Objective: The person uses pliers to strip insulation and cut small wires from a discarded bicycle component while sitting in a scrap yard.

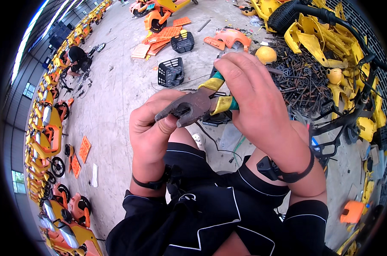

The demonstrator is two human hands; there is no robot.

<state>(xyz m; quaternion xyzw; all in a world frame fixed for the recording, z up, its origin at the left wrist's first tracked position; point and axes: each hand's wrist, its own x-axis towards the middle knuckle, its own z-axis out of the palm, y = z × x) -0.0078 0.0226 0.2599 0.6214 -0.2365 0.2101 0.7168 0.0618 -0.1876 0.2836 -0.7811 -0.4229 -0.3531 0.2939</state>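
My right hand [259,100] is wrapped round the yellow and green handles of a pair of pliers [194,107]. The dark metal jaws point left and are slightly apart. Just beyond the jaws, my left hand [148,128] is closed, its thumb tip against the underside of the jaws. Whatever its fingers may pinch is hidden behind the pliers. Below the pliers, between my knees, a dark part is mostly covered by my hands. A black cable [212,145] curves down from it toward the floor.
Black baskets [171,71] and orange panels [159,40] lie ahead. To the right are a heap of dark metal parts [298,79] and yellow plastic shells [315,40]. Yellow and orange scooters [50,123] line the left side, where another person [77,59] crouches.
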